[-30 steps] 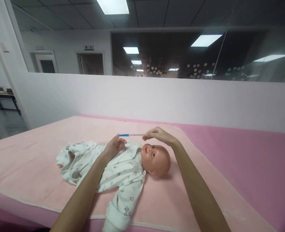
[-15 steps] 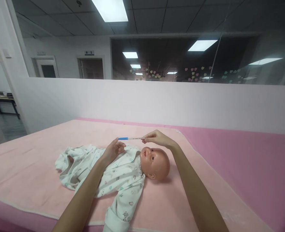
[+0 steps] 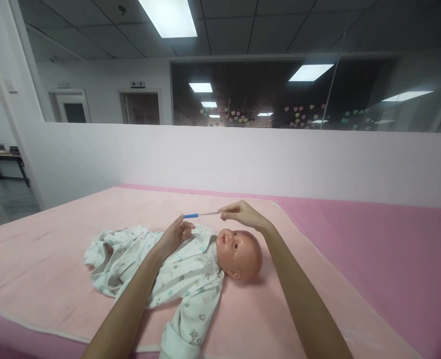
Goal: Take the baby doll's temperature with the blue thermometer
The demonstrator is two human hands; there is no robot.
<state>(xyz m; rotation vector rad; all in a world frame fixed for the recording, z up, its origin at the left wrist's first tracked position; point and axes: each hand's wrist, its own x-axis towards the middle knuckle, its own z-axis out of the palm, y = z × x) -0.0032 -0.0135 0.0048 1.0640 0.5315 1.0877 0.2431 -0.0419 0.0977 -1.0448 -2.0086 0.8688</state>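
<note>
A baby doll (image 3: 238,252) in a white printed sleepsuit (image 3: 168,269) lies on its back on a pale pink blanket (image 3: 56,259), head to the right. My right hand (image 3: 242,214) hovers above the doll's face and pinches one end of a thin thermometer (image 3: 200,215) with a blue tip that points left. My left hand (image 3: 177,233) rests on the doll's chest near the collar, fingers loosely curled, just below the blue tip.
The blanket covers a darker pink bed (image 3: 373,259) that runs to the right. A low white partition wall (image 3: 242,159) with glass above stands behind the bed. An open passage with a table (image 3: 3,162) lies at far left.
The thermometer's blue tip has dipped slightly toward my left hand. Both hands stay almost where they were; the view has shifted a little.
</note>
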